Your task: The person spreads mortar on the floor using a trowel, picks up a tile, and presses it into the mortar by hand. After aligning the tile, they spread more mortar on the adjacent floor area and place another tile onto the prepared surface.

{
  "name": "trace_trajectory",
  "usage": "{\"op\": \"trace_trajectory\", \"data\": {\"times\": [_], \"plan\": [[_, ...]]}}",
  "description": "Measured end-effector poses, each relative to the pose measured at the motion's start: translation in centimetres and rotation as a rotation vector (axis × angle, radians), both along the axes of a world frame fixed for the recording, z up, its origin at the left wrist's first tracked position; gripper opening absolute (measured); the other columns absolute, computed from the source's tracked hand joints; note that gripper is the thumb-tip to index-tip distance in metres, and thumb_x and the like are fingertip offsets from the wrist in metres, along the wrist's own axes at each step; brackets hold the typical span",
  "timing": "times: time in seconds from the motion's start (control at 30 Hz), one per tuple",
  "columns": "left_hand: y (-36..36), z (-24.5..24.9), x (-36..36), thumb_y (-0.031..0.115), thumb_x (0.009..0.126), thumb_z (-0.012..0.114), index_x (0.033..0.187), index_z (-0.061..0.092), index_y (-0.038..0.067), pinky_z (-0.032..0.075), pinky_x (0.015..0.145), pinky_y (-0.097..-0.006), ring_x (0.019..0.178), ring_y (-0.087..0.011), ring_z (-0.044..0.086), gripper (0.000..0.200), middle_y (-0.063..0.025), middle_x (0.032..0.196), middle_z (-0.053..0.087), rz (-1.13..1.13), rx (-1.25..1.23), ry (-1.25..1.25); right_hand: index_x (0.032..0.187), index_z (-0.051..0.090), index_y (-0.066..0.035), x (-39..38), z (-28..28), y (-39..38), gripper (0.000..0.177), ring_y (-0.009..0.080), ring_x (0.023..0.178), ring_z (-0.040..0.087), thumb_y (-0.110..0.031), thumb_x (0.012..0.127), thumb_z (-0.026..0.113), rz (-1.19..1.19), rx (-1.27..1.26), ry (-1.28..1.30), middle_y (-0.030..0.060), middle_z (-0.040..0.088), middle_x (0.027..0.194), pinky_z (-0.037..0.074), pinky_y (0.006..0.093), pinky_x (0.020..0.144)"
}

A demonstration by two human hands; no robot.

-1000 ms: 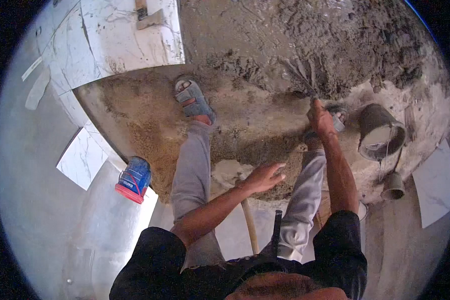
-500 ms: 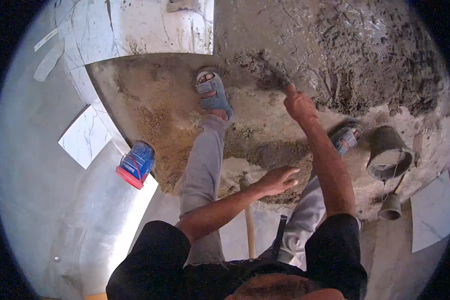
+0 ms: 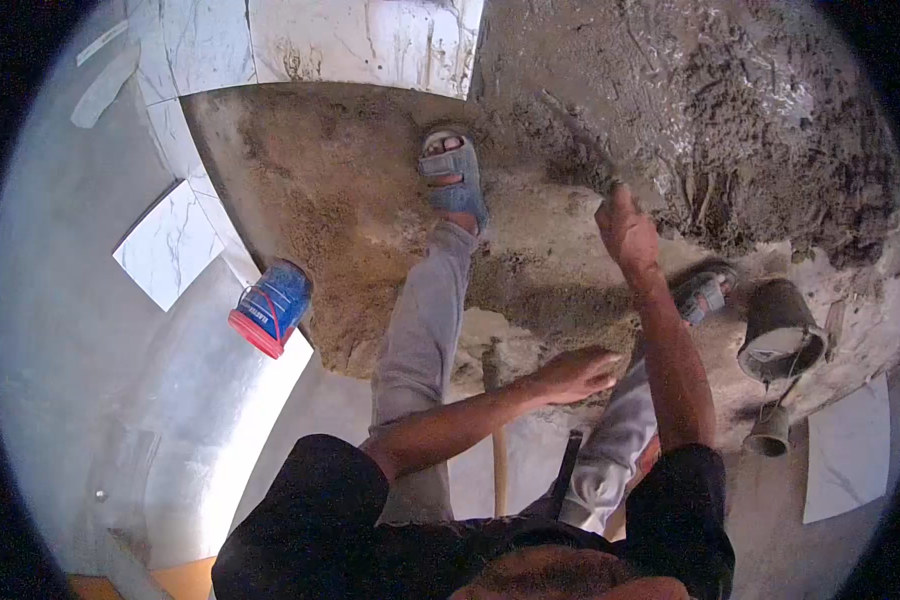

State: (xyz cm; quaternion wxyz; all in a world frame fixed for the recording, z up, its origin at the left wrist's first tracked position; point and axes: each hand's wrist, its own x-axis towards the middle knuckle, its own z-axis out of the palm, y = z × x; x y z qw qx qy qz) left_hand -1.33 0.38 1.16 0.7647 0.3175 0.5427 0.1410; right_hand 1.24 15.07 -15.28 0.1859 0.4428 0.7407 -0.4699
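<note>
My right hand (image 3: 630,235) is closed around the handle end of a trowel, its narrow mortar-coated blade (image 3: 582,135) slanting up and left over the wet grey mortar (image 3: 660,120). The blade blends into the mortar, so its outline is hard to make out. My left hand (image 3: 575,376) hovers near my knee with loosely extended fingers and holds nothing. Below that hand, a wooden-handled tool (image 3: 500,470) stands between my legs, its upper end partly behind my forearm.
White marbled tiles (image 3: 360,45) cover the floor at the top, and a loose tile (image 3: 168,245) lies left. A blue bucket with a red rim (image 3: 270,305) stands near it. On the right are a dark bucket (image 3: 782,325), a smaller one (image 3: 770,432) and another tile (image 3: 848,450).
The view has shifted slightly. My right hand and the trowel have moved a little right and down in view; my left hand has moved right, its fingers a bit more bent.
</note>
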Motion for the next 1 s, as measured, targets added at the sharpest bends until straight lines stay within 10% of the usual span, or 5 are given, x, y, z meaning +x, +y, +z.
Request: {"op": "trace_trajectory", "data": {"times": [0.37,0.5,1.0], "plan": [[0.3,0.2,-0.5,0.030,0.086,0.050,0.120,0.041,0.004,0.040,0.088,-0.0387,0.103,-0.0325,0.050,0.044,-0.0192,0.113,0.050,0.044,-0.008,-0.009,0.125,0.036,-0.012,-2.8,0.6,3.3,0.048,0.0385,0.093,0.055,-0.041,0.088,0.030,0.339,0.044,-0.001,0.0225,0.055,0.104,0.045,0.0494,0.076],[0.9,0.3,-1.1,0.032,0.085,0.050,0.119,0.043,0.004,0.041,0.086,-0.0386,0.102,-0.0326,0.051,0.044,-0.0188,0.113,0.050,0.090,-0.016,0.011,0.123,0.039,-0.012,-4.7,-0.8,7.2,0.056,0.0407,0.101,0.050,-0.052,0.089,0.020,0.198,-0.187,-0.415,0.0244,0.052,0.110,0.040,0.0491,0.086],[1.2,0.2,-1.3,0.030,0.085,0.051,0.118,0.043,0.004,0.041,0.085,-0.0396,0.101,-0.0329,0.050,0.043,-0.0195,0.110,0.050,0.091,0.019,0.018,0.115,0.039,-0.014,-0.4,-0.8,8.9,0.033,0.0370,0.084,0.058,-0.022,0.084,0.041,0.447,0.055,-0.306,0.0183,0.058,0.095,0.045,0.0485,0.070]]}}
